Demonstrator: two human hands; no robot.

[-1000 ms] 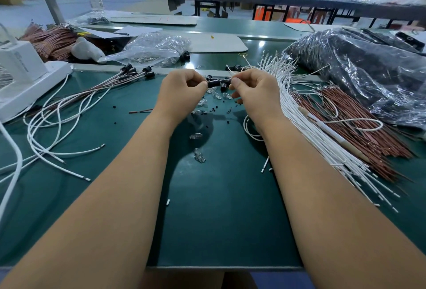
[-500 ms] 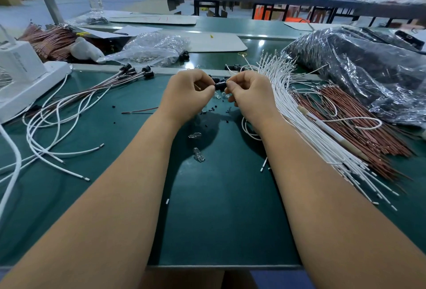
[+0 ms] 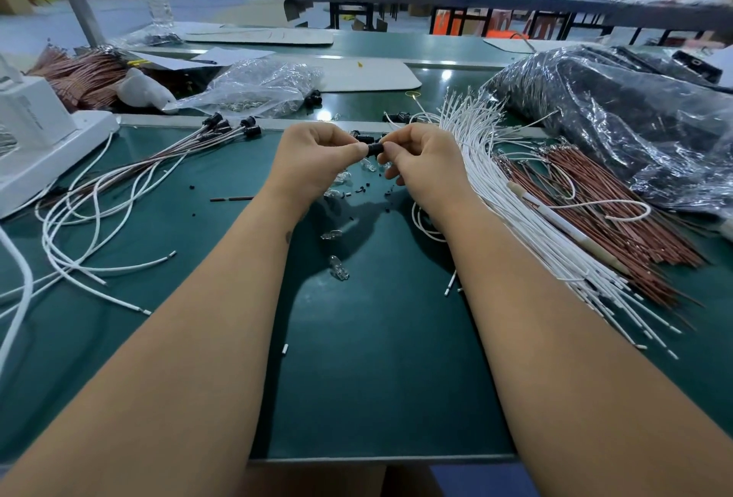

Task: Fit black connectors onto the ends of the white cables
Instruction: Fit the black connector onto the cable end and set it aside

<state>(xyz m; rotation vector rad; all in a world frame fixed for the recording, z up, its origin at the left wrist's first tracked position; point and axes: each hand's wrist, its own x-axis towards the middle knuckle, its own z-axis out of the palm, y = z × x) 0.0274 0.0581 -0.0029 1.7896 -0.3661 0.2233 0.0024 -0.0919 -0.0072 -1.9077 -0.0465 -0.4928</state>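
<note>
A small black connector (image 3: 375, 149) is held between both hands above the middle of the green table. My left hand (image 3: 317, 163) pinches its left end and my right hand (image 3: 426, 167) pinches its right end. A white cable (image 3: 418, 221) loops out from under my right hand. A large bundle of white cables (image 3: 511, 195) fans across the right side. Finished cables with black connectors (image 3: 234, 127) lie at the back left, their white tails (image 3: 79, 219) spread toward me. Loose black connectors (image 3: 398, 117) sit behind my hands.
Clear bulbs (image 3: 339, 267) and tiny black bits (image 3: 359, 190) litter the table (image 3: 377, 377). Brown wires (image 3: 618, 211) lie right of the white bundle, below a black plastic bag (image 3: 618, 119). A clear bag (image 3: 258, 88) sits at the back, a white machine (image 3: 35, 139) at left.
My hands closed in toward each other around the black connector and now hold it a little farther from me; the view has shifted slightly.
</note>
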